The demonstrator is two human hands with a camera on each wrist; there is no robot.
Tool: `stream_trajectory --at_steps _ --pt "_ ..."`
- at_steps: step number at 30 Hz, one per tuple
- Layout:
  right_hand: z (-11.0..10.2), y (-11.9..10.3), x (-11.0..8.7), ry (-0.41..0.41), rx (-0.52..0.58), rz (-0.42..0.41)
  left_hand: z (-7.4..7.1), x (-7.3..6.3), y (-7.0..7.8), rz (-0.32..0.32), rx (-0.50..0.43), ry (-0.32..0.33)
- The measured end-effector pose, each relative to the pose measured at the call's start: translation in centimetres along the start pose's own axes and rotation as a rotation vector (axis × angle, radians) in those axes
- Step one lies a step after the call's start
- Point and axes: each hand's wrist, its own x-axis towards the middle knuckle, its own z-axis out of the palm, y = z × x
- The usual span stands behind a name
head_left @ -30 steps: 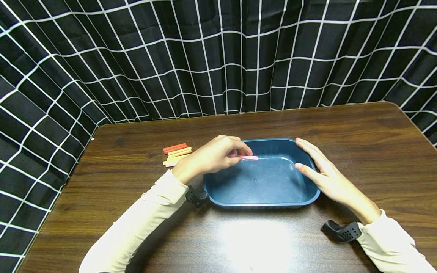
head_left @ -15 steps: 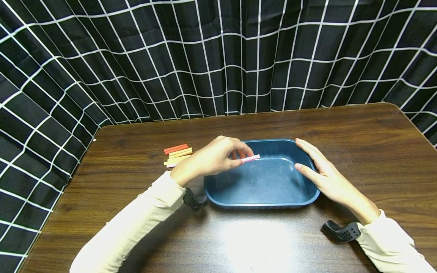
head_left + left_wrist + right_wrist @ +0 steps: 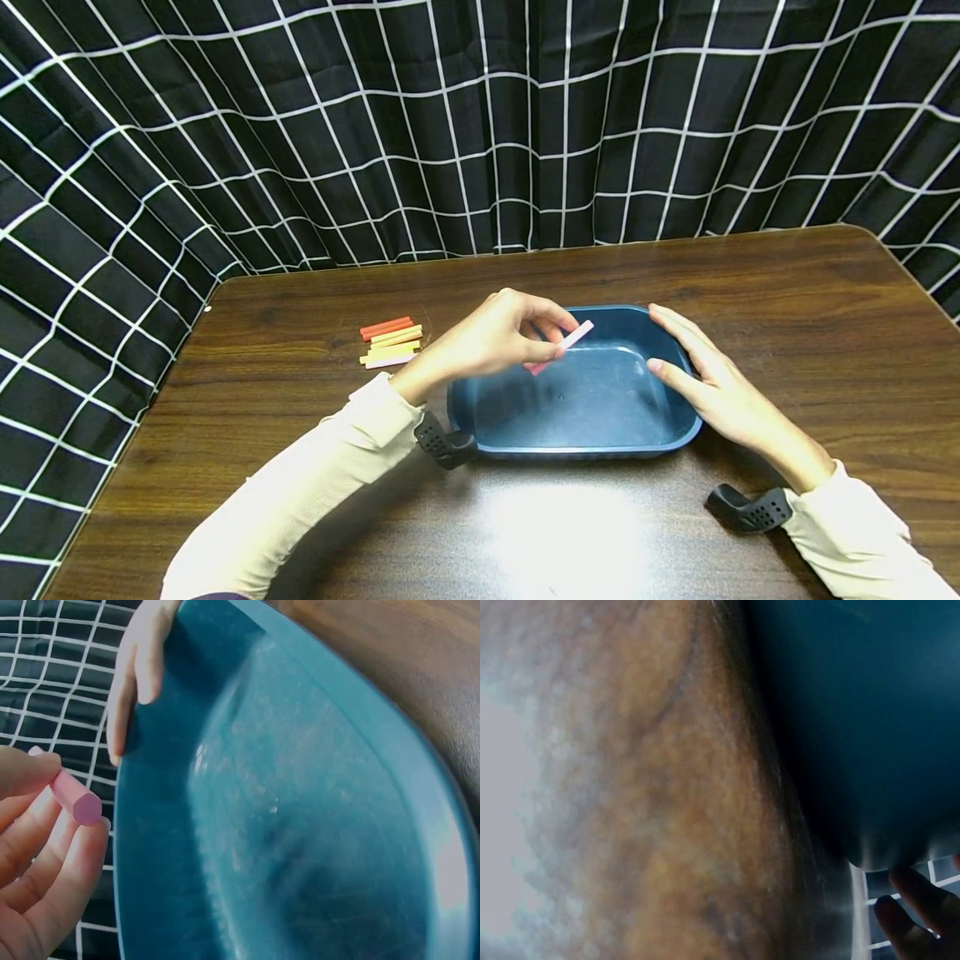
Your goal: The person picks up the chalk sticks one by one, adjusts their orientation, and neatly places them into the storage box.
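My left hand [image 3: 487, 337] pinches a pink stick of chalk [image 3: 577, 334] between thumb and fingers, over the left part of a blue plastic tub [image 3: 585, 408]. The chalk slants up to the right, with the thumb across its middle. In the left wrist view, the blunt end of the chalk [image 3: 87, 809] points toward the camera. My right hand [image 3: 712, 383] rests against the tub's right end, fingers straight along the rim and thumb over the inside. Nothing is held in it. The tub's bare floor shows in both the head and left wrist views.
Left of the tub, red chalk sticks [image 3: 386, 328], yellow ones [image 3: 396, 335] and a pale pink one [image 3: 391, 361] lie together on the brown wooden table [image 3: 300, 400]. A black checked curtain [image 3: 480, 125] hangs behind the table. Black bands [image 3: 750, 508] circle both wrists.
My left hand has shifted slightly right and the chalk in it has turned from nearly level to a steep slant. The right hand and the tub have stayed put.
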Motion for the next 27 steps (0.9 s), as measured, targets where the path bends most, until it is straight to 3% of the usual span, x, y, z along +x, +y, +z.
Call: stream_trajectory --at_steps 11,20,27 --pt "-0.1 -0.2 0.0 -0.013 0.018 0.025 1.4 1.7 0.0 -0.039 -0.120 0.028" --pt "0.0 -0.3 0.1 -0.014 0.018 0.024 2.7 3.0 -0.2 -0.135 -0.274 0.049" --pt "-0.1 -0.2 0.0 -0.010 0.020 0.025 4.1 3.6 -0.5 -0.159 -0.325 0.058"
